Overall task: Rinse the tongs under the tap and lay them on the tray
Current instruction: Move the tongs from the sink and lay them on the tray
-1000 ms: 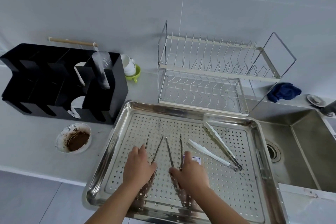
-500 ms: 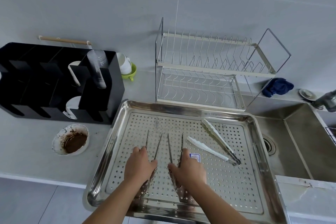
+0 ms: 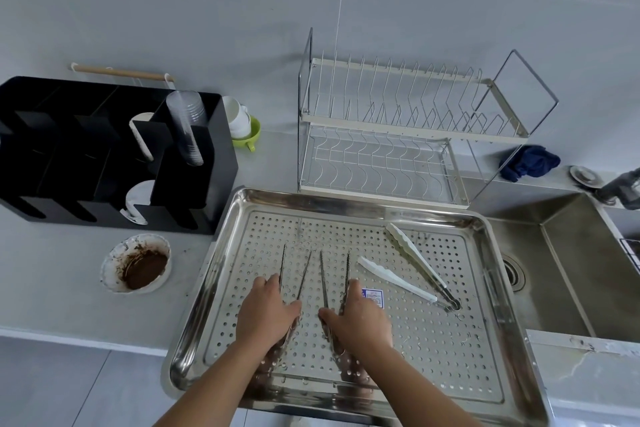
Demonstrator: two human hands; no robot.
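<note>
Head view: two pairs of steel tongs lie side by side on the tray [image 3: 194,305], tips pointing away from the person. The left hand [image 3: 268,314] covers the handle end of the left tongs [image 3: 294,274]. Its forefinger runs along one arm and its thumb along the other, a narrow grip. The right hand [image 3: 356,319] holds the right tongs [image 3: 334,274] the same way. The other fingers of both hands are hidden under the palms. White tongs [image 3: 394,279] lie just right of the right fingers, spread open. The tap [image 3: 620,189] and sink [image 3: 571,270] are well to the right of both hands.

Risks, as I judge them:
- Both pairs look squeezed partly shut, so letting go quickly could make them spring open and skid on the wet, perforated metal.
- The right tongs could then knock the white tongs, which lie close to that side.
- Thin tips may catch in a hole of the tray if a pair is dragged rather than lifted.

Against the earlier frames, the hands and both pairs keep the same spot and grip. Only the camera has shifted, bringing more of the tap into view.
</note>
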